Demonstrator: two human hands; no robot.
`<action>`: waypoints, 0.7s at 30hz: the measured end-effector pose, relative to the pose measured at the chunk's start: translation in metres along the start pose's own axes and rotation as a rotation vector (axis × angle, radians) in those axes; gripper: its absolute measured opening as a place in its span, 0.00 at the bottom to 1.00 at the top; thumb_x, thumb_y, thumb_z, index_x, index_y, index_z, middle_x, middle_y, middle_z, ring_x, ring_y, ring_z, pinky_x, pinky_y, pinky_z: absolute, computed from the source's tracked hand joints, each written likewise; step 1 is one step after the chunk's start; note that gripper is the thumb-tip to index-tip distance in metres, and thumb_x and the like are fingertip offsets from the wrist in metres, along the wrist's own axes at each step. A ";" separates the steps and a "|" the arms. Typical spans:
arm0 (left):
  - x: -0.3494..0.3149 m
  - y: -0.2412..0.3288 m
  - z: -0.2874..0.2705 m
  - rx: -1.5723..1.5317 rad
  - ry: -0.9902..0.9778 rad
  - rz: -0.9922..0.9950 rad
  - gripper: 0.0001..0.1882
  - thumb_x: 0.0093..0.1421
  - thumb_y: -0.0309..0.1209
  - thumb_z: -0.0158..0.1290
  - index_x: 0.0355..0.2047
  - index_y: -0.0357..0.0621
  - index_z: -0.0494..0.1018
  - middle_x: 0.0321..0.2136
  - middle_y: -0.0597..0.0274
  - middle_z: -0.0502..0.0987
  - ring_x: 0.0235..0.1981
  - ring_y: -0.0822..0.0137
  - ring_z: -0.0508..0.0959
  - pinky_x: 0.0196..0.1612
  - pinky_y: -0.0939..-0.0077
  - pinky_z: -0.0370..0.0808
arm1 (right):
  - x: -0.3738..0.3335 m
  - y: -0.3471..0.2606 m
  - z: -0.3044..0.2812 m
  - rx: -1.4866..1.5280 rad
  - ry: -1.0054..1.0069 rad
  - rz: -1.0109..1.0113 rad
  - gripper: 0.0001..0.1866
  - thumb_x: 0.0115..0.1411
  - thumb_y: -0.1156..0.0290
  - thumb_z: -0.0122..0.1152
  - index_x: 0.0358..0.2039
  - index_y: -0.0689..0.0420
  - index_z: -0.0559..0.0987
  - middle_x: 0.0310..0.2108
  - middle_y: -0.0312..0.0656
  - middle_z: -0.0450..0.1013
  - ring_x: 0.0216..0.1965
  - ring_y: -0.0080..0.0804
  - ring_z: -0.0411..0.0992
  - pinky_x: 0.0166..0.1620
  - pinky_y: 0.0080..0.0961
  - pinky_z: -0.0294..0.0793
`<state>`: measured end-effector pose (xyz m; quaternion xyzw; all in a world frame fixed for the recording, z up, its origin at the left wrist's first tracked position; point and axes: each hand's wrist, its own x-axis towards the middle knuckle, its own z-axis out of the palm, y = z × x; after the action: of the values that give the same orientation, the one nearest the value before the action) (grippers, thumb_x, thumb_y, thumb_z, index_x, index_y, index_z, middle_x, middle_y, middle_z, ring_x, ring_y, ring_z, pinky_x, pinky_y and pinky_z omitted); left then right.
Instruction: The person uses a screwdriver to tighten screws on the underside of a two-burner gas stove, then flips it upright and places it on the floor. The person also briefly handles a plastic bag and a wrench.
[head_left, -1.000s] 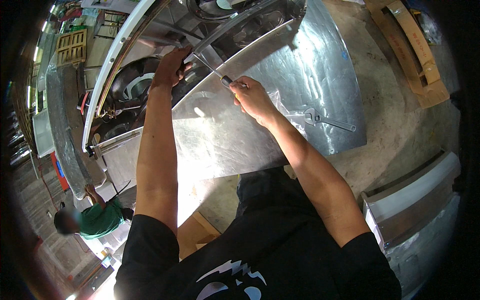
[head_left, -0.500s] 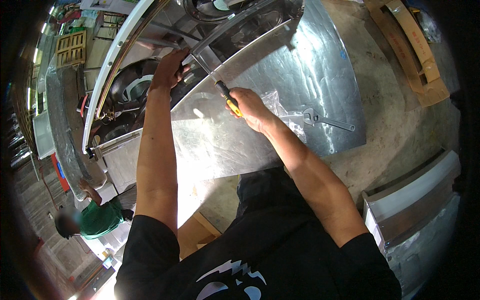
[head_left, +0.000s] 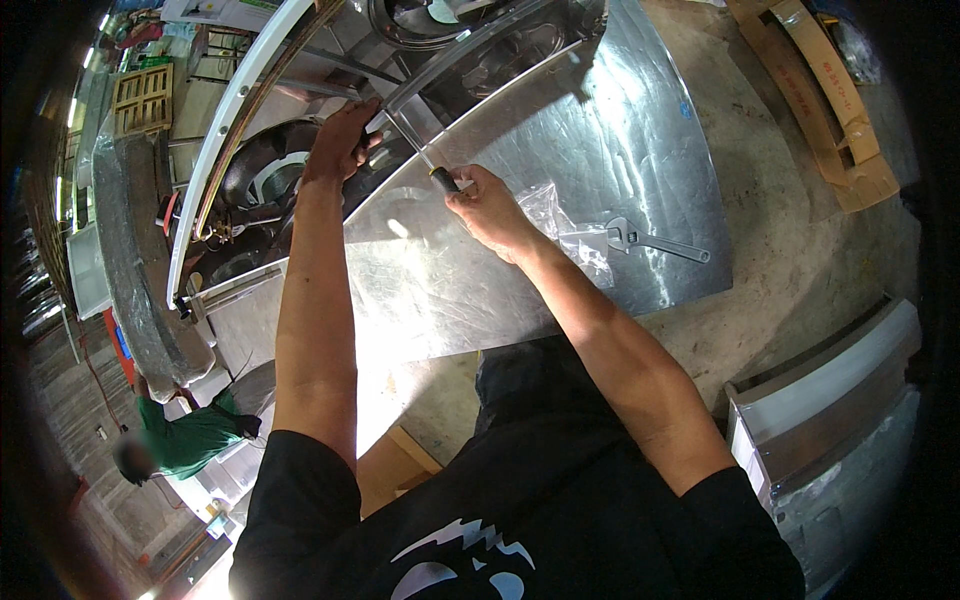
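Observation:
My right hand (head_left: 490,213) is closed around the handle of a screwdriver (head_left: 443,180). Its long metal shaft slants up and left to a grey metal bar (head_left: 455,55) in an opened metal housing (head_left: 365,210). Beside the shaft's far end, my left hand (head_left: 338,145) has its fingers curled inward at the bar; what they grip is hidden. Dark round parts (head_left: 250,170) and a brass-coloured pipe (head_left: 215,185) sit inside the housing. An adjustable wrench (head_left: 665,245) lies on the sheet-metal surface right of my right hand, next to a clear plastic bag (head_left: 545,210).
An open cardboard piece (head_left: 825,90) lies on the floor at the far right. Metal casings (head_left: 830,390) stand at the lower right. On the left, a person in a green shirt (head_left: 195,435) is beside a long plastic-wrapped item (head_left: 145,250). A wooden pallet (head_left: 142,98) stands farther back.
My right hand has turned on the screwdriver handle, and its yellow part is now covered. My left hand stays nearly in place. The person in green has shifted an arm.

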<state>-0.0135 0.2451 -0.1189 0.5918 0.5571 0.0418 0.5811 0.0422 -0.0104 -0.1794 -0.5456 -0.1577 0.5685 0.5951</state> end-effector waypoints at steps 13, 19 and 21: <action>0.000 0.000 -0.001 0.024 -0.012 -0.015 0.17 0.65 0.41 0.58 0.48 0.45 0.74 0.30 0.68 0.72 0.21 0.78 0.74 0.11 0.90 0.55 | 0.008 -0.016 0.003 -0.264 0.094 0.019 0.16 0.70 0.63 0.49 0.38 0.65 0.75 0.31 0.46 0.75 0.29 0.31 0.72 0.34 0.35 0.69; -0.002 0.000 0.000 0.079 -0.018 0.033 0.20 0.66 0.45 0.55 0.48 0.43 0.74 0.22 0.65 0.70 0.21 0.75 0.76 0.09 0.87 0.54 | 0.000 -0.016 0.009 -0.525 0.392 -0.269 0.14 0.63 0.67 0.62 0.45 0.62 0.74 0.37 0.48 0.74 0.34 0.38 0.74 0.39 0.36 0.72; -0.003 0.001 0.000 0.128 0.003 0.011 0.20 0.66 0.45 0.55 0.48 0.43 0.74 0.22 0.65 0.69 0.21 0.75 0.76 0.09 0.87 0.54 | -0.001 -0.018 0.014 -0.554 0.419 -0.280 0.17 0.61 0.68 0.64 0.47 0.61 0.74 0.39 0.50 0.74 0.38 0.43 0.75 0.42 0.40 0.73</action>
<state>-0.0142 0.2437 -0.1167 0.6307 0.5562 0.0102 0.5411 0.0394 -0.0002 -0.1588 -0.7636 -0.2537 0.2934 0.5162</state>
